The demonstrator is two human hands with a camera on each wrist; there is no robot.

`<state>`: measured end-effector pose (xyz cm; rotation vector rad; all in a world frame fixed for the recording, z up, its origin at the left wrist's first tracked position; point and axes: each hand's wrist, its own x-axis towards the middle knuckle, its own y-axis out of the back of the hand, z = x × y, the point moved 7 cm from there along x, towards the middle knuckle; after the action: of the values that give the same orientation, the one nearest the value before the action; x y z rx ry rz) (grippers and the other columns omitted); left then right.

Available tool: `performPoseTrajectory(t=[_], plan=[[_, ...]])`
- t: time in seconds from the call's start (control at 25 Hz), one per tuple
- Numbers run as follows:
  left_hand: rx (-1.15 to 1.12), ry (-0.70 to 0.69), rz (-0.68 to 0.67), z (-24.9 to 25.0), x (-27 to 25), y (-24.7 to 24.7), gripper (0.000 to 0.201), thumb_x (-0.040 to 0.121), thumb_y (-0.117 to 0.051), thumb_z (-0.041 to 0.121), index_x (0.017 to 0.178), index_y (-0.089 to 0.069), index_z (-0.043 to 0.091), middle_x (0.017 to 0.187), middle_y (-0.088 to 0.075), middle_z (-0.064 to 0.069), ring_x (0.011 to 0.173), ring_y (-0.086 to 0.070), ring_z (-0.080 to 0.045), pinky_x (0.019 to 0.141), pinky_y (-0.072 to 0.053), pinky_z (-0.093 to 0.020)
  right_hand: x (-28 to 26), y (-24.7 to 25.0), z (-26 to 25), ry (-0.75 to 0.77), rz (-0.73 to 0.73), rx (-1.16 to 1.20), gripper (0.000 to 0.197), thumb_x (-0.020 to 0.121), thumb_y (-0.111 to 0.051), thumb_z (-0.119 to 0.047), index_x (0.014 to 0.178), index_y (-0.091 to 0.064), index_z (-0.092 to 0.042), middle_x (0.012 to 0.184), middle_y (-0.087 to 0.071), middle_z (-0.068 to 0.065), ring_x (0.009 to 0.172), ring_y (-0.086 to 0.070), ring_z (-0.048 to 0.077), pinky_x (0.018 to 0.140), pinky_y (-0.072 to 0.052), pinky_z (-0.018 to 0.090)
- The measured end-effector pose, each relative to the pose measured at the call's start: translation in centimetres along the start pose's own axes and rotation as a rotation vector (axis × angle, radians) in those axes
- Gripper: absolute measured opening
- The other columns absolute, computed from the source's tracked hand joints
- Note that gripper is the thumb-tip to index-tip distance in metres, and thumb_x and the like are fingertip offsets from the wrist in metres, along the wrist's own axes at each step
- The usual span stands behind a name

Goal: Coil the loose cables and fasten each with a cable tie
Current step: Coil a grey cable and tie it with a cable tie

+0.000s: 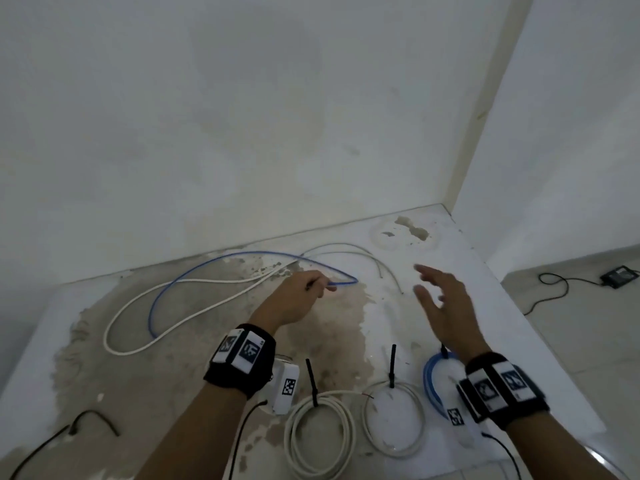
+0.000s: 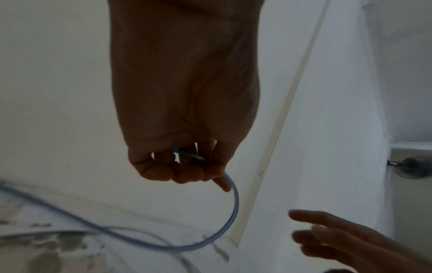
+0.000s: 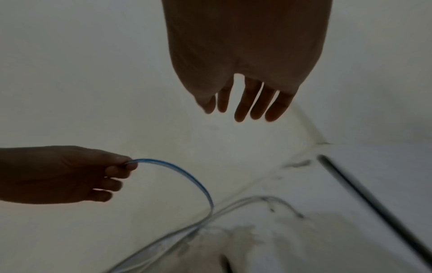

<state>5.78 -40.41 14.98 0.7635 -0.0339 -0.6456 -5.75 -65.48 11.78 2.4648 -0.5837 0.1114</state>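
Observation:
My left hand (image 1: 304, 289) grips one end of a loose blue cable (image 1: 221, 261), which loops from the fist (image 2: 187, 170) back over the worn white surface. In the right wrist view the blue cable (image 3: 187, 177) arcs out of that left hand (image 3: 93, 173). My right hand (image 1: 440, 299) hovers to the right of it with straight spread fingers (image 3: 247, 103), holding nothing. A long loose white cable (image 1: 145, 306) and a thin grey cable (image 1: 349, 249) lie beyond. Near me lie tied coils: a white coil (image 1: 320, 434), a thinner white coil (image 1: 394, 420) and a blue coil (image 1: 434, 379), each with a black tie.
The surface (image 1: 485, 306) ends at a wall behind and drops off on the right to a tiled floor with a black adapter (image 1: 620, 276) and its cord. A loose black tie (image 1: 93, 419) lies at the near left. A rough hole (image 1: 412, 228) marks the far corner.

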Motion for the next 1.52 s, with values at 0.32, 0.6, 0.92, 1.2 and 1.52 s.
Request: performPoseTrajectory(t=[0.32,0.6,0.92,1.2,1.52], plan=[[-0.627,-0.141,0.102,4.0,-8.9,10.3,0.025,0.102,-0.043,0.012,0.107,-0.068,0.015,0.082,-0.067,0.005,0.085,-0.062,-0.014,0.081,-0.047,-0.021,4.6,-10.2,-19.3,0.3,-0.348,0.26,0.017,0.104,-0.049,-0.023,0.113,-0.064,-0.024,0.102,-0.064,-0.005,0.095,-0.058,0.013,0.077,-0.043,0.026],[-1.122,-0.123,0.034,5.4,-15.3,17.1,0.029,0.099,-0.039,0.027,0.106,-0.063,0.012,0.055,-0.025,0.008,0.04,-0.021,-0.004,0.042,-0.023,-0.019,3.7,-14.9,-30.1,0.434,-0.453,0.373,0.022,0.105,-0.043,-0.025,0.11,-0.063,-0.032,0.1,-0.07,0.002,0.096,-0.062,0.021,0.084,-0.048,0.035],[-1.354,-0.532,0.555,2.8,-22.2,29.4,0.02,0.1,-0.037,0.019,0.098,-0.056,0.018,0.074,-0.058,0.008,0.052,-0.047,-0.004,0.056,-0.045,-0.017,1.0,-21.7,-30.4,0.304,-0.652,0.222,0.022,0.106,-0.042,-0.02,0.11,-0.064,-0.018,0.078,-0.064,-0.004,0.066,-0.058,-0.003,0.072,-0.044,0.021],[-1.024,-0.314,0.706,-1.8,-20.5,27.1,0.028,0.106,-0.027,0.012,0.097,-0.054,0.008,0.063,-0.062,0.002,0.065,-0.07,-0.016,0.067,-0.059,-0.029,-4.8,-18.4,-37.3,0.451,-0.875,0.135,0.04,0.107,-0.036,-0.026,0.103,-0.075,-0.021,0.061,-0.042,-0.011,0.054,-0.039,0.003,0.058,-0.034,0.016],[-0.178,-0.24,0.324,2.8,-19.6,20.7,0.032,0.106,-0.032,0.018,0.097,-0.059,0.003,0.055,-0.062,0.001,0.04,-0.05,-0.016,0.05,-0.04,-0.025,-4.6,-11.2,-40.2,0.766,-0.652,-0.123,0.006,0.092,-0.066,-0.033,0.097,-0.071,-0.032,0.057,-0.051,-0.011,0.052,-0.045,0.009,0.052,-0.031,0.02]])
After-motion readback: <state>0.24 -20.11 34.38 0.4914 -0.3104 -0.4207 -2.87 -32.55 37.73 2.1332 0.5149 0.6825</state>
